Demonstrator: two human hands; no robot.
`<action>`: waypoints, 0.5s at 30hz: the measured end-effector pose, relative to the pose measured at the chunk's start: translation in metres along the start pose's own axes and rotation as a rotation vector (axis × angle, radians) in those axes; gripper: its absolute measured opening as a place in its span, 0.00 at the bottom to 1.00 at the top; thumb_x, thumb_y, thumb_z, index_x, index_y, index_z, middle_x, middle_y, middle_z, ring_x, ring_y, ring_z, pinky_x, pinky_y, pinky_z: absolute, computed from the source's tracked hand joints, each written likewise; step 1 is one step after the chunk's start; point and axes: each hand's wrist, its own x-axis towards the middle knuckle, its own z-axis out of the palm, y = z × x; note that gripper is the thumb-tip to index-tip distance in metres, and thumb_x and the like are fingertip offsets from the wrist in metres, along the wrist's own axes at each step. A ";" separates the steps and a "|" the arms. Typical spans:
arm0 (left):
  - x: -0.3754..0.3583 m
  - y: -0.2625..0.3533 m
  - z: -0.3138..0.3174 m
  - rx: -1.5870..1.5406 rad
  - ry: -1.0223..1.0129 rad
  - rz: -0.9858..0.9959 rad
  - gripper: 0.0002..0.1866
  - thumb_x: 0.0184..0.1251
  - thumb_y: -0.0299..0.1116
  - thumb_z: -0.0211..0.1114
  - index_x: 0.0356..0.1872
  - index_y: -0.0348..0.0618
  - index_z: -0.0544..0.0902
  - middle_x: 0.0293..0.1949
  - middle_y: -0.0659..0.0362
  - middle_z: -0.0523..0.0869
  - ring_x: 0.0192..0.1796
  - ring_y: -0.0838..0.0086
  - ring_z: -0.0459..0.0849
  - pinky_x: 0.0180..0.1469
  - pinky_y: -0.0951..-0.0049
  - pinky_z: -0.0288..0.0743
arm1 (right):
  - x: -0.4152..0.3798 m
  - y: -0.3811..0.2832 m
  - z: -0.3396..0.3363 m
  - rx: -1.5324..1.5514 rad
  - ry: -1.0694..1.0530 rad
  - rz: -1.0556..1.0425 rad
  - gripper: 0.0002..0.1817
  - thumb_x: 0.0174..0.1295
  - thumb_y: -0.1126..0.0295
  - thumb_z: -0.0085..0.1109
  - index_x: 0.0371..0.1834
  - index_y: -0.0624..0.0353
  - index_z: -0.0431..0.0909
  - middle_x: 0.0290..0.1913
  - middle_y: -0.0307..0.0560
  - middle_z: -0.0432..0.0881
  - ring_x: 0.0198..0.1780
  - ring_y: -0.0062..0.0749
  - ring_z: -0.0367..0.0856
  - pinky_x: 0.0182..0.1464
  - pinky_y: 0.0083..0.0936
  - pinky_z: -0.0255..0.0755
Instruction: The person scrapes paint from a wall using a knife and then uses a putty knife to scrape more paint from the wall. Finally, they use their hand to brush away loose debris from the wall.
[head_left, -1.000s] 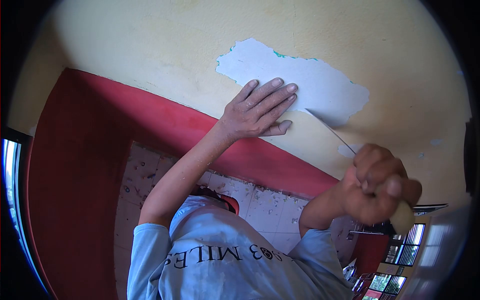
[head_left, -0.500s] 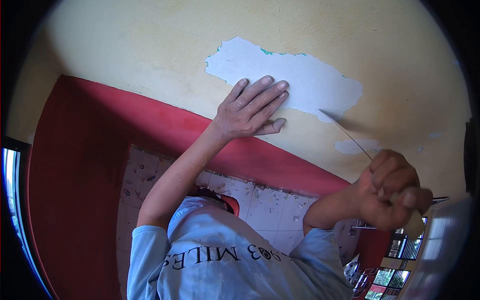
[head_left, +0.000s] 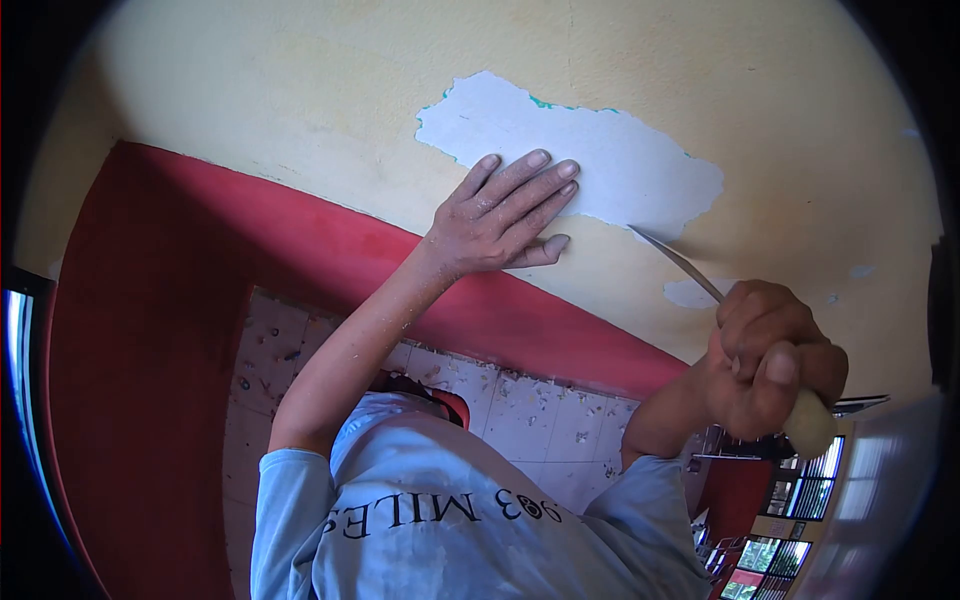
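My left hand (head_left: 505, 215) lies flat on the wall with its fingers spread, the fingertips over the lower edge of a bare white patch (head_left: 600, 150) in the cream paint. My right hand (head_left: 770, 355) is wrapped round the handle of a scraper (head_left: 685, 265). The thin blade points up and left, its tip at the lower edge of the white patch. A rounded pale handle end sticks out below my fist. A smaller white patch (head_left: 692, 293) lies just left of my right hand.
Below the cream wall (head_left: 300, 70) runs a red painted band (head_left: 350, 235). Paint flakes lie scattered on the tiled floor (head_left: 520, 415). Barred windows (head_left: 775, 555) show at the lower right, and another window (head_left: 22, 350) stands at the far left.
My right hand has shifted slightly left and down with the scraper, whose tip has moved a little left along the patch edge. The blade now shows broader. My left hand stays in place.
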 end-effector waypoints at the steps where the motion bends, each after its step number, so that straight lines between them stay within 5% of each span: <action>1: -0.001 0.001 0.000 -0.012 0.001 -0.004 0.23 0.57 0.54 0.54 0.50 0.54 0.78 0.57 0.68 0.73 0.63 0.74 0.65 0.68 0.63 0.46 | -0.001 -0.001 0.000 0.045 0.033 0.006 0.09 0.53 0.78 0.41 0.19 0.55 0.56 0.12 0.38 0.59 0.11 0.17 0.50 0.13 0.18 0.45; 15: -0.001 0.000 0.002 0.000 0.016 -0.009 0.23 0.57 0.54 0.54 0.49 0.55 0.78 0.57 0.68 0.73 0.63 0.74 0.66 0.68 0.63 0.47 | -0.006 -0.007 -0.010 0.205 0.129 0.014 0.06 0.53 0.75 0.39 0.21 0.54 0.60 0.10 0.38 0.57 0.10 0.17 0.50 0.15 0.18 0.46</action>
